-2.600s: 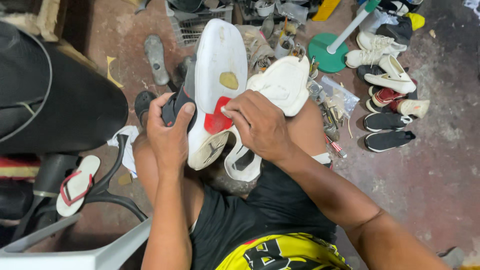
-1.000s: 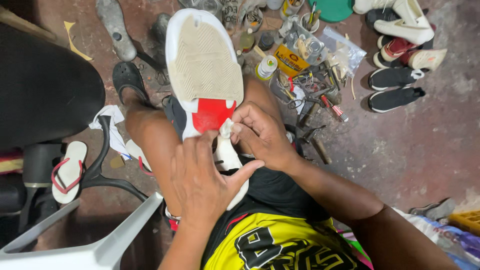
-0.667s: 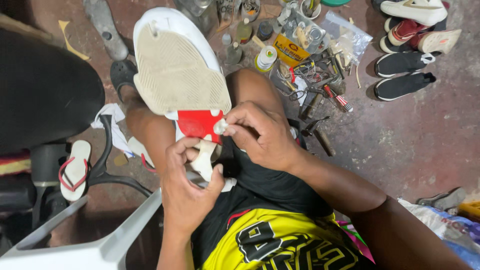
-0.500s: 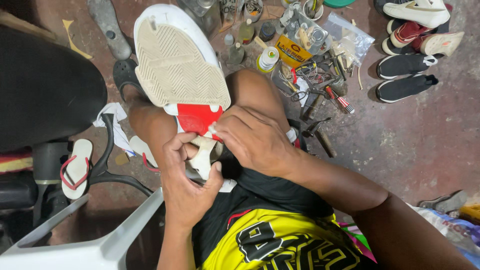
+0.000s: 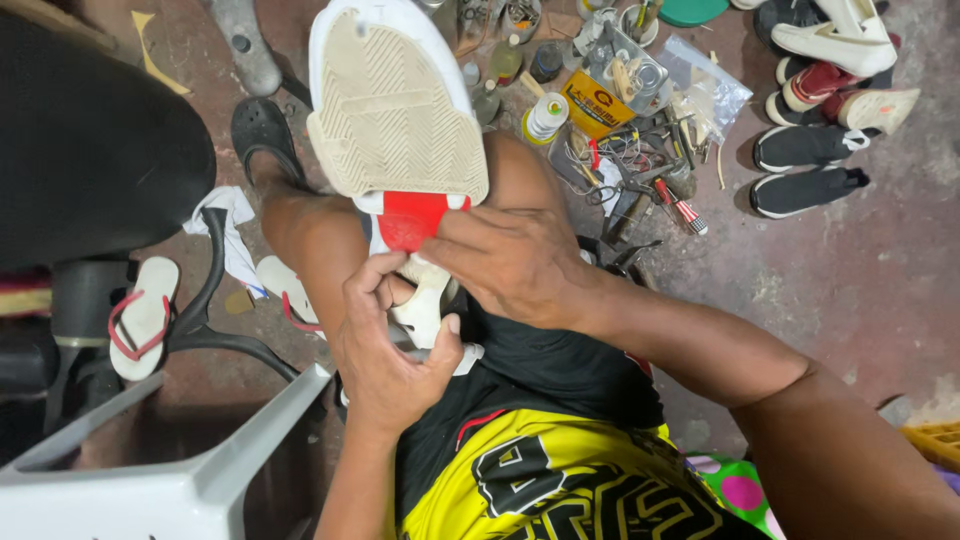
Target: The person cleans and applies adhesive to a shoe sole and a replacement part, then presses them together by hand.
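Note:
A white sneaker (image 5: 395, 110) lies sole-up on my lap, its cream tread facing me and a red patch (image 5: 412, 215) at the arch. My left hand (image 5: 390, 350) grips the heel end from below, thumb over the white heel piece (image 5: 425, 305). My right hand (image 5: 510, 265) is closed over the shoe just below the red patch, fingers pressing on the sole there. What is under its fingers is hidden.
On the floor ahead lies a clutter of tools, small bottles and a yellow tin (image 5: 595, 100). Several shoes (image 5: 820, 90) lie at the top right. A black sandal (image 5: 262, 130), flip-flops (image 5: 145, 315), a dark chair (image 5: 90, 150) and a white plastic chair (image 5: 180, 470) are at left.
The sneaker was turned from upright to sole-up on my lap and drawn closer. My left hand slid down to the heel; my right hand settled over the red patch area.

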